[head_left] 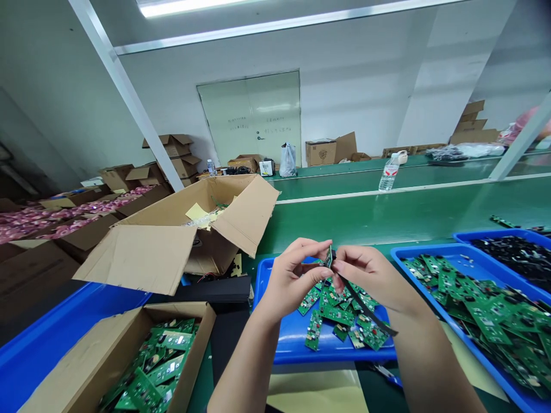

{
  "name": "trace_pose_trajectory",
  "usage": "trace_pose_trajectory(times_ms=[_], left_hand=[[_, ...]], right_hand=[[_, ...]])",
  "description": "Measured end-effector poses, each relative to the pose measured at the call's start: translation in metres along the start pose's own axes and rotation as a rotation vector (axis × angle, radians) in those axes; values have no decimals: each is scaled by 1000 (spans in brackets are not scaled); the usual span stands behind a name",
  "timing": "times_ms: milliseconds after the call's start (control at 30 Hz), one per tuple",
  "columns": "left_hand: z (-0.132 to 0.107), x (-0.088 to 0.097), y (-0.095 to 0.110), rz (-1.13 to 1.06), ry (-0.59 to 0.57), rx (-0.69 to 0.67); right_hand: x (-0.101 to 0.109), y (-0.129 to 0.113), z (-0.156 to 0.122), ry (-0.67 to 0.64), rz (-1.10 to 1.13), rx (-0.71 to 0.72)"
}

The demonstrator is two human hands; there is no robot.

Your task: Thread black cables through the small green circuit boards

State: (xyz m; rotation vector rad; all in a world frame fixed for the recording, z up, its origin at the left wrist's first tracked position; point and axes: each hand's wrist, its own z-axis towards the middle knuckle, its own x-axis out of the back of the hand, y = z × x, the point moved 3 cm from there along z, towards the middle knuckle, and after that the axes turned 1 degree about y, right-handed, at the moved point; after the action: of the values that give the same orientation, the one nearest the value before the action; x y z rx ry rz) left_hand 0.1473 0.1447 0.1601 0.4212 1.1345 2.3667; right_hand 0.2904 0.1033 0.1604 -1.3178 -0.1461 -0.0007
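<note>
My left hand (pixel 293 275) and my right hand (pixel 365 274) meet above a blue tray (pixel 297 338) and pinch a small green circuit board (pixel 329 256) between their fingertips. A black strip (pixel 365 307) hangs from the right hand's fingers and slants down to the right. Several loose green circuit boards (pixel 340 315) lie in the tray under my hands.
A second blue tray (pixel 486 269) full of green boards sits at the right, a third with black parts (pixel 516 252) behind it. A cardboard box of boards (pixel 150 367) stands lower left, an open carton (pixel 206 223) behind it. A water bottle (pixel 388 172) stands on the green conveyor.
</note>
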Motion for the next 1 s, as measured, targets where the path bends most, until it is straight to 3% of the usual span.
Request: trace_pose_trajectory(times_ms=[267, 467, 700, 1000], left_hand=[[0, -1, 0, -27, 30, 12], [-1, -2, 1, 94, 74, 142], [0, -2, -7, -33, 111, 367], [0, -4, -7, 33, 96, 390]], right_hand=[[3, 3, 2, 120, -33, 53], [5, 3, 0, 292, -211, 87], [7, -9, -9, 240, -568, 277], [5, -10, -14, 232, -889, 555]])
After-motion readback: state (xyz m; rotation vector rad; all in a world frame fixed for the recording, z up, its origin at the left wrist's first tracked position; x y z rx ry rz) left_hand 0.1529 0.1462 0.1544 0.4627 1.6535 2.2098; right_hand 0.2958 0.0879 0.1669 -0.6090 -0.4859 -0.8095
